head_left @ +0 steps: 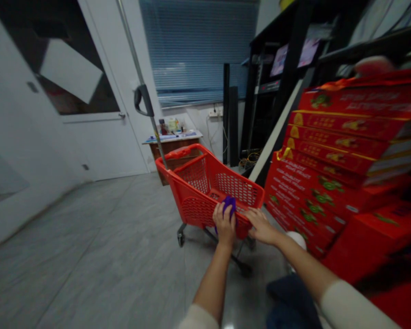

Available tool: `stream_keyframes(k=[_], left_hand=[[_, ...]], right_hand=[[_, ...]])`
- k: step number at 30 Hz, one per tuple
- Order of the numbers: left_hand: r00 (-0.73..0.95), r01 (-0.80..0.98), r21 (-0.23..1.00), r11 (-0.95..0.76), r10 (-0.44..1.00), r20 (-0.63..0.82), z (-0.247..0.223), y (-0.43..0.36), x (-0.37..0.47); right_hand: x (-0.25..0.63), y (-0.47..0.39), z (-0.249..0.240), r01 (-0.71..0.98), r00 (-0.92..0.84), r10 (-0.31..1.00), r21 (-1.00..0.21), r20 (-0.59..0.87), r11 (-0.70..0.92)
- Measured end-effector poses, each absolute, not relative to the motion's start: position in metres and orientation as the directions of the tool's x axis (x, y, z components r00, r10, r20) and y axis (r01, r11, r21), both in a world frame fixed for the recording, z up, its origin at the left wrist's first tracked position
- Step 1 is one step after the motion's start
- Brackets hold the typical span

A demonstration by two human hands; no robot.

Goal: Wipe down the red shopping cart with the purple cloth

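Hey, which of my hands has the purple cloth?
Your left hand: it holds the purple cloth against the red cart, while your right hand shows none.

Dim, cool indoor light. Above and right of the fingers (218,211), a screen (294,57) glows pale, while the shelving (296,34) around it sinks into near-black. Below the fingers, a small white glare marks the grey floor (89,251). Right of them, lettering on red boxes (294,192) is softly blurred. Outer edges stretch and corners darken.
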State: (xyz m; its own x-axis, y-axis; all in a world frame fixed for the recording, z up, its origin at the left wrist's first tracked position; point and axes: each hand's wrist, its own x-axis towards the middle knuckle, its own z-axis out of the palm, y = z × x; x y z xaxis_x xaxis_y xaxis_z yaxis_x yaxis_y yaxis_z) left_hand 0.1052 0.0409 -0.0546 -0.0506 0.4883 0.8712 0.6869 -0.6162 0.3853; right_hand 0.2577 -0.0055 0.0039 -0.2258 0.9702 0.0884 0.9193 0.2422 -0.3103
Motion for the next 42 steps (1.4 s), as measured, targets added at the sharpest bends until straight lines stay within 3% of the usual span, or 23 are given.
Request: stream_keyframes(k=[3,6,11,18,25,31,35,40,42], left_hand=[[-0.320,0.635,0.620,-0.460,0.574,0.754,-0.065,0.033,0.122],[-0.418,0.559,0.740,-0.374,0.643,0.641,-0.088,0.011,0.153],[-0.442,0.452,0.778,-0.437,0.648,0.621,-0.100,0.007,0.159],[-0.615,0.375,0.857,-0.353,0.597,0.515,-0.054,0.060,0.111],[-0.504,0.421,0.792,-0.442,0.612,0.609,-0.080,0.042,0.128],[-0.602,0.436,0.788,-0.434,0.510,0.614,-0.057,0.078,0.077],[-0.605,0.422,0.806,-0.416,0.533,0.592,-0.062,0.070,0.091],[-0.415,0.559,0.662,-0.500,0.522,0.745,-0.078,0.057,0.102],[-0.425,0.589,0.646,-0.486,0.493,0.759,-0.071,0.070,0.085]], right_hand=[[0.255,-0.006,0.007,0.914,-0.192,0.979,-0.350,0.073,0.206],[0.251,-0.008,0.014,0.908,-0.171,0.978,-0.367,0.118,0.203],[0.233,-0.006,0.027,0.953,-0.117,0.977,-0.255,0.180,0.162],[0.216,0.003,0.002,0.905,-0.132,0.937,-0.346,0.324,0.247],[0.224,-0.001,-0.016,0.917,-0.112,0.883,-0.295,0.456,0.268],[0.229,-0.006,-0.009,0.918,-0.164,0.878,-0.256,0.450,0.302],[0.229,-0.007,-0.011,0.928,-0.172,0.862,-0.216,0.478,0.305],[0.235,-0.009,-0.017,0.953,-0.154,0.855,-0.156,0.496,0.262],[0.238,-0.010,-0.015,0.957,-0.161,0.857,-0.136,0.489,0.257]])
